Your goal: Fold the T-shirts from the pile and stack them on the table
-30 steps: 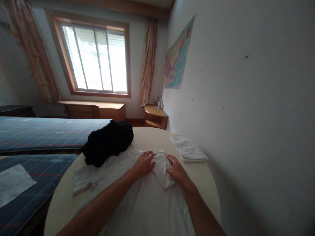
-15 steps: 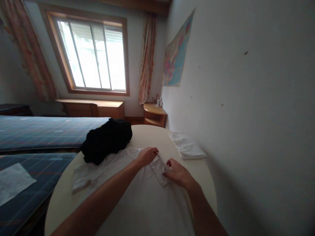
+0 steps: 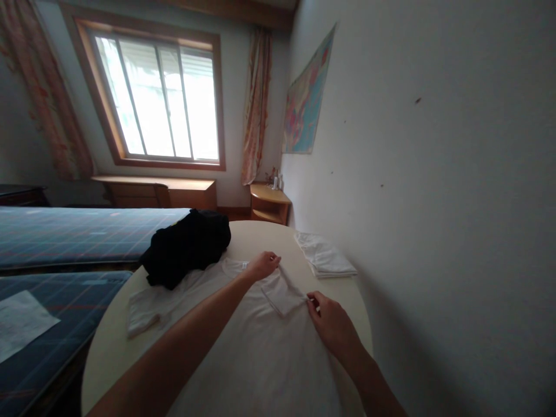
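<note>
A white T-shirt (image 3: 256, 353) lies spread over the round table, its collar toward the far side. My left hand (image 3: 264, 265) pinches the cloth at the shoulder end of the right-hand sleeve (image 3: 282, 295). At the sleeve's outer corner, my right hand (image 3: 328, 318) grips the edge between thumb and fingers. Between the two hands the sleeve is stretched and lies over the shirt's body. The other sleeve (image 3: 141, 313) rests flat at the left. My left forearm hides part of the shirt's middle.
A bundle of black cloth (image 3: 189, 246) sits at the table's far left, touching the shirt. Folded white cloth (image 3: 328, 258) lies at the far right beside the wall. The cream round table (image 3: 256, 231) stands next to blue plaid mattresses (image 3: 87, 234), with a paper sheet (image 3: 24, 324) on the nearer one.
My right hand has moved right and slightly nearer, drawing the sleeve's corner outward. My left hand has shifted slightly up. The sleeve looks flatter and more stretched.
</note>
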Demonstrator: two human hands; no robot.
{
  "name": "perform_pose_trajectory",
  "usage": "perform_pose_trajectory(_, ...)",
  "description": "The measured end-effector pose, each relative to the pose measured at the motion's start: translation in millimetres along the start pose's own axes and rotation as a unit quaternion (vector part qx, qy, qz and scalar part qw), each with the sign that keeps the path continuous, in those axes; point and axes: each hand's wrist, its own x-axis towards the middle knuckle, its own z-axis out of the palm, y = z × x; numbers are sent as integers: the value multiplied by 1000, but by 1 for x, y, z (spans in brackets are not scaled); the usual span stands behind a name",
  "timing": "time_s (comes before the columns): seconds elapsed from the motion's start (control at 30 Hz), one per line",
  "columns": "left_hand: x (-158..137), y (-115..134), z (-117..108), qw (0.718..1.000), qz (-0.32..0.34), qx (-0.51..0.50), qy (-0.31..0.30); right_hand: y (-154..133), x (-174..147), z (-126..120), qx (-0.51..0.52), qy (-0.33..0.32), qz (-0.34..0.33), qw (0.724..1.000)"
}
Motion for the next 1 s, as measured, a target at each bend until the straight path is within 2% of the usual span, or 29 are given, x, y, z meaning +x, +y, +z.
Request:
perform_pose_trajectory(0.07,7,-1,-1,999,-28,-26,-6,-12,-2,-5,75,9,-22,997)
perform_pose_trajectory(0.17,12,-6,-7,996,-67,-51,-10,-37,-7,-9,166,-15,-61,984)
perform_pose_trajectory(0.33,2,-21,-19,992,-117,-39,-1,-71,-15,8,248,-85,-121,957)
perform_pose_trajectory(0.43,-8,-35,-23,993,-121,-8,15,-80,-19,26,261,-118,-150,946)
perform_pose_trajectory(0.6,-23,-53,-27,993,-88,62,42,-88,-24,47,290,-183,-151,927)
perform_pose_trajectory(0.67,-28,-58,-27,993,-65,87,44,-89,-24,51,277,-193,-160,928)
perform_pose_trajectory(0.8,-39,-63,-23,991,-10,130,34,-92,-24,57,176,-150,-186,955)
perform_pose_trajectory(0.87,-43,-65,-20,989,16,147,25,-93,-25,61,129,-146,-203,959)
perform_pose_trajectory(1.0,-45,-68,-13,984,51,171,11,-90,-32,73,67,-224,-193,953)
